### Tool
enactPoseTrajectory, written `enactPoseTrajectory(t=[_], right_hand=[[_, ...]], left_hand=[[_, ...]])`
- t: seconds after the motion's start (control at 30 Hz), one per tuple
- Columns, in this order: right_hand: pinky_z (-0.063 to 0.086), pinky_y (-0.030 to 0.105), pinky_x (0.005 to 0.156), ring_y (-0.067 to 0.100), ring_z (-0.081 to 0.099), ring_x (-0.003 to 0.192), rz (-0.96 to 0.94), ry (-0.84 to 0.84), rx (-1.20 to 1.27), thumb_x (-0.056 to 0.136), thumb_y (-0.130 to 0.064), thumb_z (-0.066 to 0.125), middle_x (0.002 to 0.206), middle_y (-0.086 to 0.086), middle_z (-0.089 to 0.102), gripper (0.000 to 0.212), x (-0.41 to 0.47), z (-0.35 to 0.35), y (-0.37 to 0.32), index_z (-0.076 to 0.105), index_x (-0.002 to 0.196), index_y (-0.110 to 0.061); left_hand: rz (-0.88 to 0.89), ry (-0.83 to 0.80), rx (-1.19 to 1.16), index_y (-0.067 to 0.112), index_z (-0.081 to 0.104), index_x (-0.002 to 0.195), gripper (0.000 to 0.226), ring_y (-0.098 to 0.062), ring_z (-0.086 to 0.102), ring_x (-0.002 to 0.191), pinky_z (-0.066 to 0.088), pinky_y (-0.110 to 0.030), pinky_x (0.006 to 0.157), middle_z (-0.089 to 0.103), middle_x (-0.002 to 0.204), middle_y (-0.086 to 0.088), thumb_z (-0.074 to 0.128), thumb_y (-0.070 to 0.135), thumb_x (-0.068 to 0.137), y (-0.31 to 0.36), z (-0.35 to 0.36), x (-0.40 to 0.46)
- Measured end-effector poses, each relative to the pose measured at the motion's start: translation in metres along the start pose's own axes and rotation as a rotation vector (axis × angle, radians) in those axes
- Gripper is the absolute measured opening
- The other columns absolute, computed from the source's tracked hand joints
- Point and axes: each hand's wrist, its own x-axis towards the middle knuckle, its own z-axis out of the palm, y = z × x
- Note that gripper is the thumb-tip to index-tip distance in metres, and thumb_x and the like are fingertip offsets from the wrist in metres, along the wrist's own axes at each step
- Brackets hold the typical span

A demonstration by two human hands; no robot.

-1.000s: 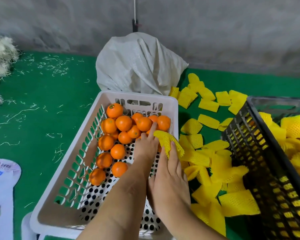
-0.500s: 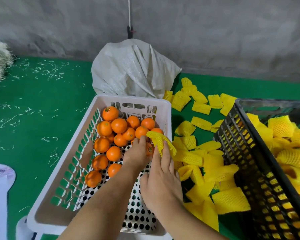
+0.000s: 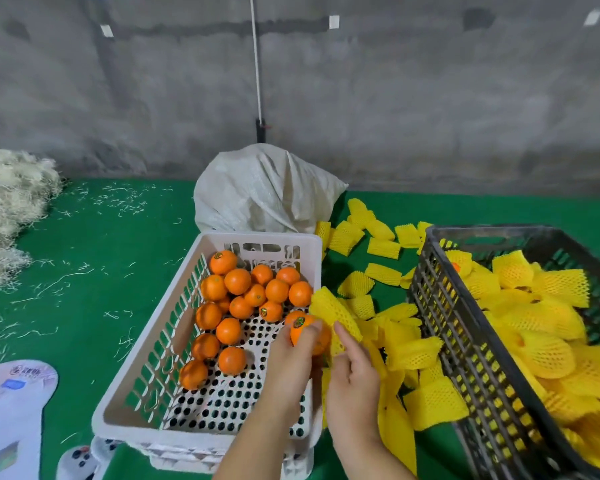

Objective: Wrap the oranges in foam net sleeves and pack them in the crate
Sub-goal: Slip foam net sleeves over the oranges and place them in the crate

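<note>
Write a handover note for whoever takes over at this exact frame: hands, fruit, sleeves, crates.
Left hand grips one orange above the white crate. Right hand holds a yellow foam sleeve beside it; orange not yet inside.
Bare oranges remain in the white crate.
Loose sleeves lie on the green mat.
Black crate, right, already holds sleeved oranges.
Left: sleeve this orange, place it in the black crate, repeat.

A perforated crate (image 3: pixel 146 386) sits at lower centre of the frame on the surface (image 3: pixel 84 289), loose oranges (image 3: pixel 238 299) in its far half. A sack (image 3: pixel 264 199) stands behind it. Foam sleeves (image 3: pixel 381 271) lie scattered to its right; further right, a slatted crate (image 3: pixel 465 358) holds wrapped fruit (image 3: pixel 548 348). Straw (image 3: pixel 7 202) is heaped at far left.
</note>
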Motion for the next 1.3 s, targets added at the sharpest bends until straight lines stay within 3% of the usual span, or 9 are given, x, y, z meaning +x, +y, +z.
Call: enactPoseTrajectory(t=[0.1,0.2,0.4,0.6,0.77,0.9,1.03,1.2,1.3], right_hand=[[0.053,0.035,0.094,0.012,0.065,0.101,0.066,-0.091,0.074,0.101,-0.007,0.056,0.114,-0.011,0.069,0.051,0.011,-0.039,0.0,0.058,0.13,-0.049],[0.055,0.028,0.08,0.01,0.07,0.092,0.152,-0.198,0.131,0.096,-0.009,0.063,0.1,-0.009,0.074,0.054,0.022,-0.063,-0.005,0.053,0.135,-0.046],[0.042,0.014,0.054,0.001,0.052,0.058,0.036,-0.382,-0.026,0.097,-0.011,0.057,0.073,-0.017,0.066,0.03,0.019,-0.075,-0.002,0.074,0.098,-0.035],[0.047,0.02,0.061,0.007,0.057,0.067,0.034,-0.264,-0.03,0.099,-0.015,0.056,0.079,-0.011,0.068,0.022,0.018,-0.076,0.006,0.071,0.091,-0.029],[0.054,0.044,0.076,0.02,0.061,0.085,0.082,0.038,-0.171,0.103,-0.013,0.054,0.092,-0.005,0.062,0.01,0.02,-0.08,0.017,0.057,0.107,-0.021],[0.054,0.043,0.09,0.019,0.061,0.104,0.009,0.012,-0.352,0.098,-0.013,0.063,0.109,-0.005,0.061,0.02,0.015,-0.076,0.021,0.066,0.117,-0.021],[0.055,0.034,0.081,0.011,0.059,0.095,-0.084,-0.069,-0.427,0.089,-0.007,0.068,0.108,-0.011,0.054,0.03,0.011,-0.074,0.018,0.06,0.104,-0.031],[0.055,0.033,0.077,0.005,0.063,0.092,-0.13,-0.045,-0.299,0.099,-0.021,0.066,0.097,-0.014,0.066,0.01,0.02,-0.079,0.011,0.061,0.1,-0.03],[0.057,0.032,0.08,0.004,0.066,0.094,-0.125,-0.031,-0.15,0.098,-0.017,0.066,0.094,-0.015,0.07,0.016,0.018,-0.084,0.006,0.065,0.102,-0.032]], left_hand=[[0.108,-0.16,0.076,0.036,0.068,0.118,0.043,-0.016,0.07,0.082,0.057,-0.025,0.07,0.075,0.105,-0.003,0.076,0.058,0.082,-0.009,-0.006,-0.024],[0.064,-0.259,0.011,0.035,0.064,0.129,0.056,-0.024,0.064,0.068,0.055,-0.03,0.061,0.071,0.096,-0.008,0.081,0.06,0.082,-0.017,-0.011,-0.033],[-0.006,-0.201,-0.222,0.03,0.062,0.141,0.067,-0.021,0.056,0.07,0.05,-0.032,0.058,0.071,0.114,-0.012,0.085,0.054,0.082,-0.018,0.007,-0.035],[0.046,-0.06,-0.197,0.043,0.058,0.136,0.076,-0.019,0.056,0.062,0.049,-0.029,0.055,0.071,0.094,-0.004,0.092,0.051,0.069,-0.022,0.013,-0.048],[0.068,-0.221,-0.133,0.03,0.07,0.131,0.059,-0.019,0.062,0.073,0.051,-0.028,0.058,0.07,0.128,-0.005,0.084,0.051,0.078,-0.018,0.017,-0.061],[0.09,-0.327,-0.021,0.032,0.073,0.129,0.058,-0.018,0.07,0.102,0.052,-0.027,0.06,0.06,0.147,0.014,0.088,0.047,0.075,-0.022,0.018,-0.07],[0.07,-0.372,0.014,0.031,0.073,0.13,0.053,-0.019,0.071,0.114,0.051,-0.027,0.061,0.048,0.155,0.026,0.084,0.039,0.079,-0.021,0.012,-0.064],[0.021,-0.353,-0.046,0.036,0.071,0.135,0.06,-0.019,0.062,0.069,0.05,-0.024,0.058,0.073,0.116,0.006,0.086,0.045,0.078,-0.027,0.014,-0.059],[0.054,-0.213,-0.126,0.042,0.069,0.13,0.057,-0.018,0.062,0.073,0.055,-0.027,0.069,0.069,0.106,-0.006,0.087,0.045,0.076,-0.029,0.016,-0.055]])
